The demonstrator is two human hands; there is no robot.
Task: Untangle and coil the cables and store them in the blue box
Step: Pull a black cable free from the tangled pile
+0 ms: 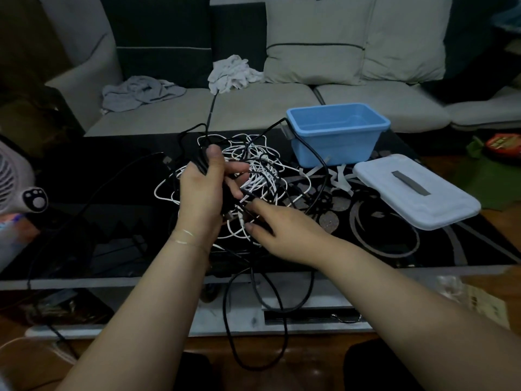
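On the glossy black table before a sofa, both hands' fingers seemingly grip tangled cables.

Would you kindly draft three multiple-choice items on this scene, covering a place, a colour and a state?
1. Where is the white lid?
A. On the blue box
B. On the table, right of the box
C. On the sofa

2. What colours are the tangled cables?
A. Black and white
B. Red and yellow
C. All green

3. What does the blue box hold?
A. Coiled cables
B. Cloths
C. Nothing visible

Answers: B, it lies flat on the table; A, only black and white strands show; C, its inside shows bare.
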